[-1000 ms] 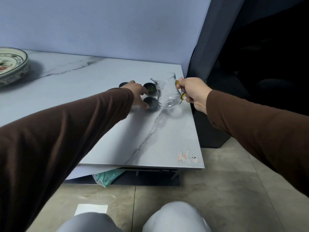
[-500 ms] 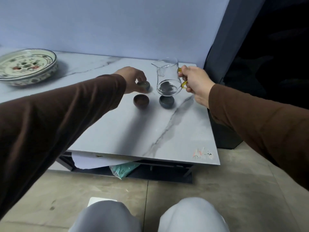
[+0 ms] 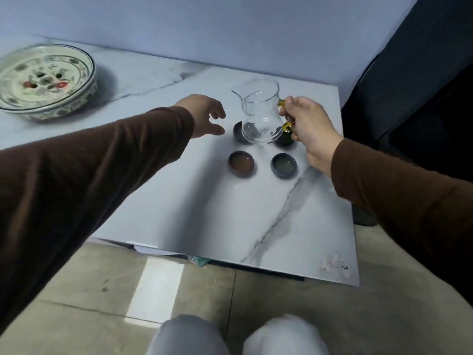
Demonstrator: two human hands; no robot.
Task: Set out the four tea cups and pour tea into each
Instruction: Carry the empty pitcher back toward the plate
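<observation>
Head view shows the right hand (image 3: 308,129) with its grip clenched on the amber handle (image 3: 281,103) of a clear glass pitcher (image 3: 261,114), held upright and lifted off the marble surface (image 3: 179,206). Its spout points away from that grip, toward the left hand (image 3: 204,116). The left hand hovers with fingers spread and thumb out, its grip released and grasping nothing, just beside the far-left cup (image 3: 237,131).

Four small tea cups stand in a two-by-two cluster below the pitcher grip. The brown cup (image 3: 241,164) and the grey-blue cup (image 3: 284,165) sit nearer the person than the grip, in plain sight, each with a glossy inside; whether that is tea or glaze I cannot tell. The far-left cup is half hidden behind the glass belly, and the dark green cup (image 3: 282,139) sits almost under the fingers that hold the handle. A painted bowl (image 3: 46,80) rests well apart, off beyond the left hand.

By my judgement the setting-out is finished and pouring is the step in hand. Very little liquid shows in the pitcher, if any. The next move calls for bringing the spout over one cup's mouth, then tipping from the wrist slowly, since the cups are small and shallow and close together. The left hand should clear the spout's path.
</observation>
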